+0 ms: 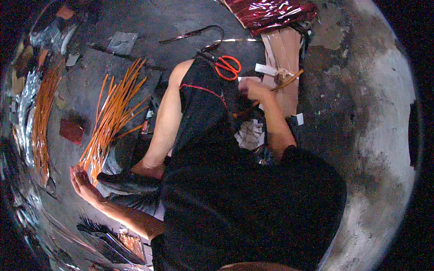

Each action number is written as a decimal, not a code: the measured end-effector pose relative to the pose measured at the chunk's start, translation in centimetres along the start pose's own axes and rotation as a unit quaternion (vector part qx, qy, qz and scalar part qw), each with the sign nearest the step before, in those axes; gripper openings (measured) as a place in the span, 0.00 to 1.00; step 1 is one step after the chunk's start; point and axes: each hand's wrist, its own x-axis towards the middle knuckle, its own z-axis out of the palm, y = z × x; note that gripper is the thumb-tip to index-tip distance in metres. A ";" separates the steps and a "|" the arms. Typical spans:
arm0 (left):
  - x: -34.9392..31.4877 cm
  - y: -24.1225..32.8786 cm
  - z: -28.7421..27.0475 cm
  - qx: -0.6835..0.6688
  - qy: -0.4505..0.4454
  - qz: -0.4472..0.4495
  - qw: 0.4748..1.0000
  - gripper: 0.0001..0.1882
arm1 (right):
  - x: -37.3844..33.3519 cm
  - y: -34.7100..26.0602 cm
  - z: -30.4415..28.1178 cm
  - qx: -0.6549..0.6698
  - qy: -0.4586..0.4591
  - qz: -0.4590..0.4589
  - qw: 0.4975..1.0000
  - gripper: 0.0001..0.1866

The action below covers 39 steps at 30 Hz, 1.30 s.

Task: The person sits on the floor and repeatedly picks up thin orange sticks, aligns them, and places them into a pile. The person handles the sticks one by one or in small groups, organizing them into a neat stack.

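My left hand [87, 187] is at the near end of a loose bundle of long, glossy orange strips [116, 110] on the floor. Its fingers are stretched out and touch or almost touch the strip ends. My right hand [254, 89], blurred by motion, is curled closed beside a small white card [266, 69]. What it holds is hidden. A brownish-orange strip [287, 81] sticks out just right of this hand. Scissors with orange-red handles [228, 67] lie by my knee on the dark cloth over my leg, left of the right hand.
Flattened brown cardboard [286, 54] lies beyond my right hand, with a shiny dark-red bundle [273, 14] at its far end. Crumpled paper [250, 134] sits by my right forearm. More orange strips [44, 122] and silvery strips [30, 113] lie far left, near a dark-red piece [72, 131].
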 end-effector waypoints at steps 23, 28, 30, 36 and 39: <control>-1.2 1.4 4.9 -0.043 -0.040 -0.015 0.998 0.22 | -5.2 2.5 6.8 -0.232 0.113 0.146 0.955 0.18; -1.9 2.0 5.6 -0.060 -0.053 -0.020 0.997 0.21 | -3.1 -1.3 -0.9 -0.157 0.121 0.144 0.969 0.10; -2.4 2.8 7.4 -0.103 -0.089 -0.029 0.990 0.21 | -1.3 -4.2 -5.1 0.044 0.218 0.101 0.970 0.07; -6.3 7.6 15.2 -0.024 -0.245 0.031 0.969 0.25 | 4.2 -20.5 -16.5 0.315 0.294 -0.236 0.871 0.08; -6.9 9.1 18.2 -0.099 -0.345 -0.009 0.933 0.29 | 4.4 -28.7 -18.3 0.355 0.126 -0.393 0.839 0.08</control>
